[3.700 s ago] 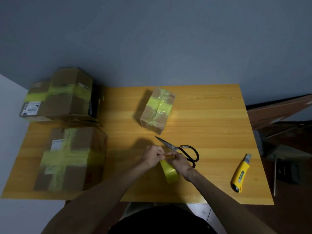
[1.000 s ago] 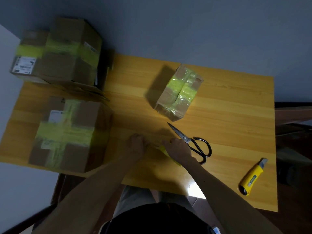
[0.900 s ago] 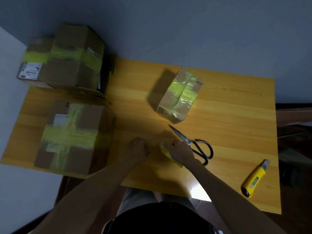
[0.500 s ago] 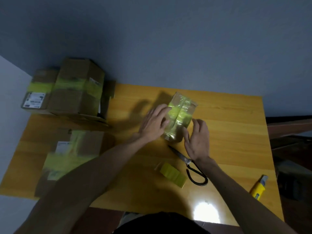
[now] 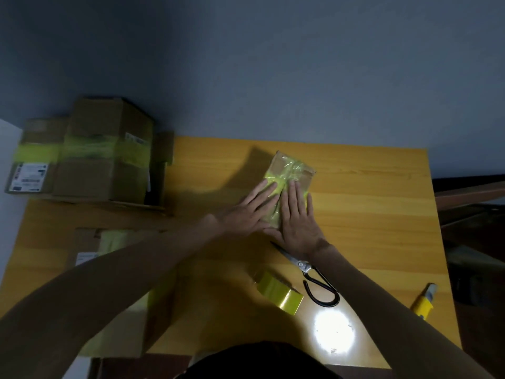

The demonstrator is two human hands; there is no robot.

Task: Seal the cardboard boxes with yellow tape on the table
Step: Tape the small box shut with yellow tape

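On the table [image 5: 369, 214] nearby lie scissors [image 5: 308, 269] and a tape roll [image 5: 278, 295].

Forearm [image 5: 123, 277] hides near box [image 5: 83, 239] — label [image 5: 86, 258] seemingly blurred.

The yellow-orange wooden table [image 5: 369, 214] looked smooth and glossy. The small brown cardboard box [image 5: 279, 163] wore shiny, crinkled yellow tape [image 5: 293, 169]. The black-handled scissors [image 5: 293, 259] had metal blades.

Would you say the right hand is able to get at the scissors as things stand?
Probably yes. The right hand lies flat on the small taped box, holding nothing, and the scissors lie uncovered on the table just by its wrist, with nothing between them.
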